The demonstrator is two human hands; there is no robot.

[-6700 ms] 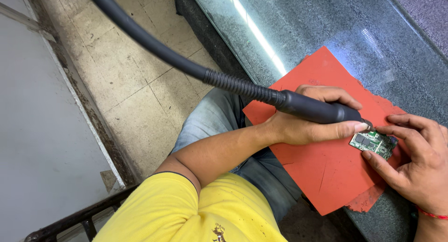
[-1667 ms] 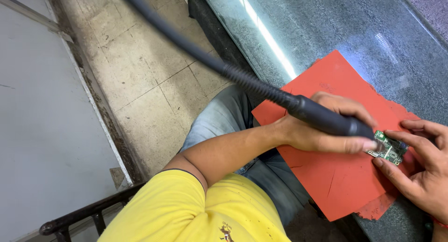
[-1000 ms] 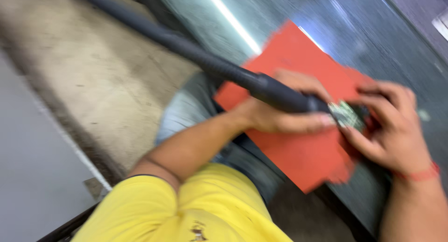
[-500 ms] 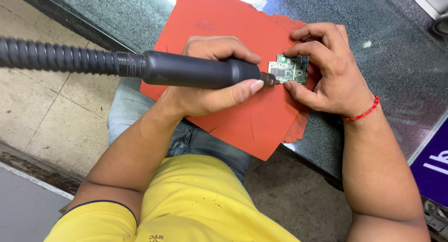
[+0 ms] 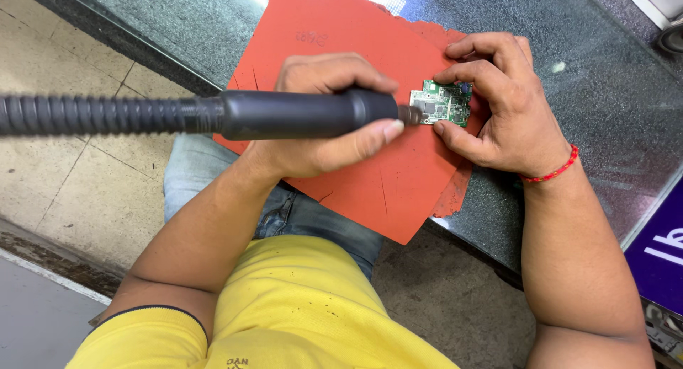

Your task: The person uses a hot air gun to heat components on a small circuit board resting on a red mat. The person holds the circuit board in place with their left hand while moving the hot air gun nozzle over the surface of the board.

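Since half a second ago almost nothing has moved: view closed in slightly, both hands hold the same spots, nozzle still at the board's left edge. Left hand [image 5: 324, 120] wrapped tight around the black hot-air handpiece [image 5: 299, 114], thumb underneath, fingers curled over the top; its metal tip touches or sits just off the left edge of the small green circuit board [image 5: 442, 103], can't tell which. Ribbed black hose [image 5: 92, 115] runs from the handpiece straight out to the left of view. Right hand [image 5: 501, 99] pinches the board, fingertips on its top and right edges, thumb against the lower edge, holding it flat. Red thread bracelet [image 5: 551, 171] on that wrist. Board lies on the red mat [image 5: 356, 28], toward its right side; mat has cuts and a ragged right edge, and overhangs the near edge of the counter [image 5: 605, 92], a dark speckled glossy surface. Below: yellow shirt [image 5: 284, 319], jeans [image 5: 213, 184], tiled floor [image 5: 64, 191] to the left.
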